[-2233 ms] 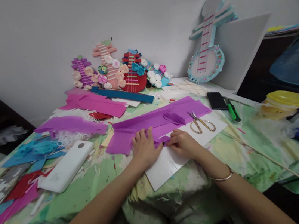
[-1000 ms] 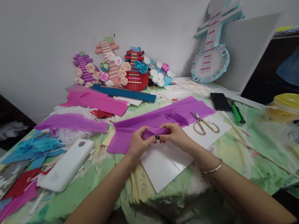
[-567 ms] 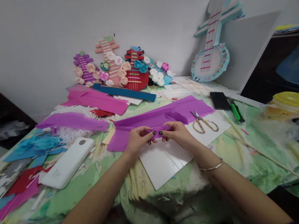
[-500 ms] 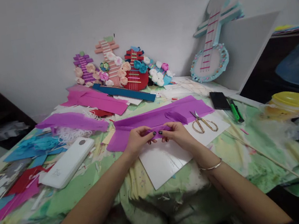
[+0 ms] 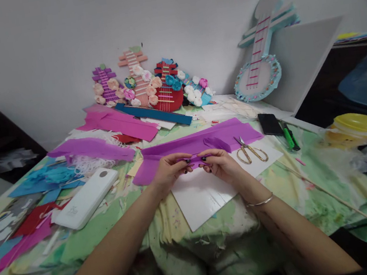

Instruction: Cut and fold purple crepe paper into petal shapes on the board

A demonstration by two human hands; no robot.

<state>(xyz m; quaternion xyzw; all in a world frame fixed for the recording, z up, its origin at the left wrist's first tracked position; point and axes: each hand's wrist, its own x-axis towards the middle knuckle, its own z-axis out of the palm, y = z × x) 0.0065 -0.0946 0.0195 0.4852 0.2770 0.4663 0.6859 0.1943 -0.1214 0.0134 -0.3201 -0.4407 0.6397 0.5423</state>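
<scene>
Between my left hand (image 5: 172, 171) and my right hand (image 5: 219, 163) is a small piece of purple paper (image 5: 195, 160), pinched from both sides by thumbs and fingers. The fingers partly hide it. Behind the hands lies a large purple sheet (image 5: 184, 144) with a folded edge and a loose scrap (image 5: 217, 143) on top. Below the hands is a white board (image 5: 201, 204). Gold-handled scissors (image 5: 250, 149) lie on the board to the right of my right hand, blades slightly apart.
At left are a white power bank (image 5: 87, 199), white string (image 5: 93, 164) and coloured paper pieces. Paper-flower guitars (image 5: 169, 88) lean on the wall. To the right lie a black phone-like slab (image 5: 269, 124), a green cutter (image 5: 288, 135), a thin stick (image 5: 331, 193) and a yellow-lidded tub (image 5: 359, 123).
My fingertips have moved slightly apart and the purple strip between them shows more. The whole view has shifted a little; the other things lie as before.
</scene>
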